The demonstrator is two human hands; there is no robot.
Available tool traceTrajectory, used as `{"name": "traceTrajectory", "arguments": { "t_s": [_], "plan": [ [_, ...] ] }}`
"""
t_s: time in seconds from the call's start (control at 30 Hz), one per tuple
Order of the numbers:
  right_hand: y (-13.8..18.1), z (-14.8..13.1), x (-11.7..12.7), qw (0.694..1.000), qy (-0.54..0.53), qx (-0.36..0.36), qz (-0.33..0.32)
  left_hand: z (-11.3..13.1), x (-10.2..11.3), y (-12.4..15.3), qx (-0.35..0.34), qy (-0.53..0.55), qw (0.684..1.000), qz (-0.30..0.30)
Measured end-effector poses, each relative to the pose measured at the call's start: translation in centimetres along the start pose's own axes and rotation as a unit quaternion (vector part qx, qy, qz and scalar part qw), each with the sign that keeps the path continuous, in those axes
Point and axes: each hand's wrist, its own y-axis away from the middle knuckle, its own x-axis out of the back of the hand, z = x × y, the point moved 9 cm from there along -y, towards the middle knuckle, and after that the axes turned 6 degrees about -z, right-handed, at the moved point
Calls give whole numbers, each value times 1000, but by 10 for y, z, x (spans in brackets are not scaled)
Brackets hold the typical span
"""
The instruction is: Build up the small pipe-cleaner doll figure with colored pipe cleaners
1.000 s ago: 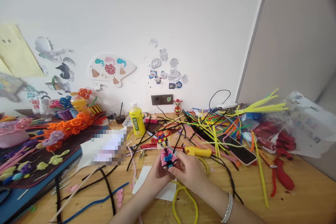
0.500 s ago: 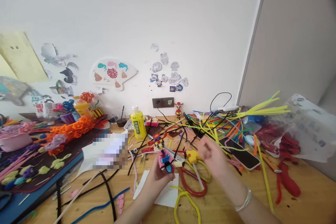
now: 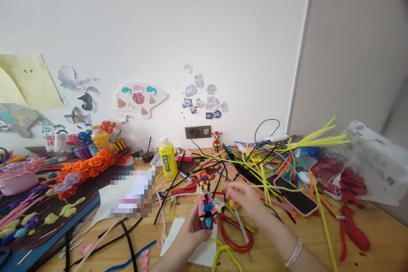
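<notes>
My left hand [image 3: 196, 229] is closed around the lower part of a small fuzzy doll figure [image 3: 205, 204], keeping it upright. The doll has a red hat, a cream face with dark markings and a pink body with blue and black parts. To its right, my right hand [image 3: 244, 199] hovers apart from it, palm partly turned away, fingers loosely stretched toward the doll's head; nothing shows in them. Beneath my hands lie scissors with red loop handles [image 3: 236, 250], a white stick [image 3: 241, 225], yellow pipe cleaners [image 3: 223, 248] and a white paper sheet [image 3: 174, 233].
A yellow-green drink bottle [image 3: 168, 159] and a similar red-hatted doll [image 3: 216, 140] stand near the wall. A phone [image 3: 295, 197] lies right, among heaped pipe cleaners [image 3: 264, 163]. Fuzzy flowers [image 3: 92, 163] fill the left. A clear plastic bag [image 3: 379, 161] sits far right.
The doll in my left hand has shifted right and slightly down. My right hand has moved left and down toward it, its curled fingers loosening. The view has tilted slightly up.
</notes>
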Motion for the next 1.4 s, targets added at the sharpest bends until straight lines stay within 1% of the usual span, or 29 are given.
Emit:
{"name": "traceTrajectory", "arguments": {
  "t_s": [0.03,0.07,0.1,0.17,0.33,0.47,0.63,0.77,0.87,0.97,1.1,1.23,1.4],
  "plan": [
    [2,1,-17,999,47,4,-25,-2,-2,0,2,-1,1000,-13],
    [4,2,-26,997,77,10,-28,-3,-4,0,1,-5,1000,-24],
    [6,3,-34,994,100,11,-35,-3,-5,0,-2,-10,999,-33],
    [9,5,-40,993,116,12,-35,-4,-6,0,-11,-24,999,-45],
    [11,4,-38,995,94,8,-21,-1,-7,-2,-42,-60,996,-59],
    [12,4,-41,997,69,10,-29,-4,-8,-3,-43,-69,994,-78],
    [10,14,-39,999,52,1,-12,-3,-14,-2,-59,-86,989,-102],
    [7,22,-39,999,33,-17,-15,0,-13,-1,-67,-128,985,-98],
    [8,22,-41,999,33,-24,-12,1,-11,-1,-81,-166,978,-96],
    [8,20,-41,999,33,-27,-5,1,-9,-1,-89,-175,976,-90],
    [8,17,-41,999,31,-16,-18,-1,-7,-2,-89,-167,978,-89],
    [7,18,-41,999,28,-27,-21,-4,-7,-4,-81,-180,976,-94],
    [7,18,-42,999,-24,-34,-16,-9,-15,-6,-21,-108,987,-119]
  ]
}}
